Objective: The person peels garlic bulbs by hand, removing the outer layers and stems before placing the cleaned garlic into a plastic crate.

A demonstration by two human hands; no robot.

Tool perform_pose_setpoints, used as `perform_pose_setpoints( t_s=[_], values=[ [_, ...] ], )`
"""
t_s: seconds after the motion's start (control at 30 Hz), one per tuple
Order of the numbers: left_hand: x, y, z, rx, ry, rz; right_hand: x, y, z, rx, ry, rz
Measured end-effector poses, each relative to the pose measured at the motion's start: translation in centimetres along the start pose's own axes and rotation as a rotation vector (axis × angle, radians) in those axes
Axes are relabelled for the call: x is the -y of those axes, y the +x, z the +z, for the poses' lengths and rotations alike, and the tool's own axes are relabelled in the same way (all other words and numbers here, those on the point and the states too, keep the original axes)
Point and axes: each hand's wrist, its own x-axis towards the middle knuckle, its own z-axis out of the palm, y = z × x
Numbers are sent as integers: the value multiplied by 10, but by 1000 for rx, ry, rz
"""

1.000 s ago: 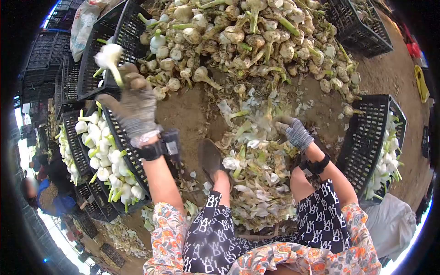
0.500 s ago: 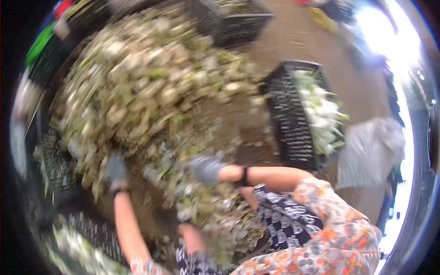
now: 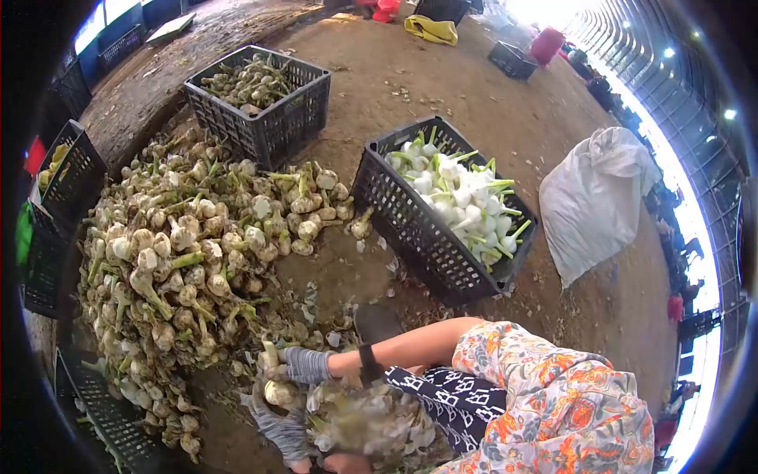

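My left hand, in a grey striped glove, is at the bottom of the view with its fingers curled round a garlic bulb. My right hand, gloved alike, is closed at the stem end of that bulb, just above the left. Left of both hands rises a large heap of untrimmed garlic with dirty skins and cut green stems. Loose garlic skins lie in front of me, partly smeared.
A black crate of peeled white garlic stands right of the heap. Another crate with garlic is behind it. A white sack lies at the right. More crates line the left side.
My hands were apart, the left by the heap and the right over the scraps; now they meet at a garlic bulb. The view has turned, and the crates appear shifted.
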Motion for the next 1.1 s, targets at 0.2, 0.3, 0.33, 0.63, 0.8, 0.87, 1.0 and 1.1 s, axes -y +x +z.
perform_pose_setpoints(
  t_s=[0.2, 0.3, 0.33, 0.63, 0.8, 0.87, 1.0, 1.1],
  values=[
    [-5, 1, 2, 51, -456, -114, -14, 8, -6, -126, -162, -546],
    [-4, 1, 0, 48, -322, -20, 25, -16, -14, 24, 118, 29],
    [-3, 2, 0, 45, -341, -18, 25, -16, -16, 46, 74, 37],
    [-14, -1, -6, 125, -772, -135, 7, 1, -19, 130, -89, -99],
    [-8, -1, -14, -36, -1115, -577, 0, 0, -11, 72, -222, -336],
    [-13, 7, -19, 4, -1149, -692, 6, -4, -8, 56, -301, -307],
    [10, 11, -18, 203, -1254, -662, 10, -10, -1, 60, -589, -360],
    [29, 15, -15, 236, -901, -557, 3, -13, 6, 100, -508, -311]
  ],
)
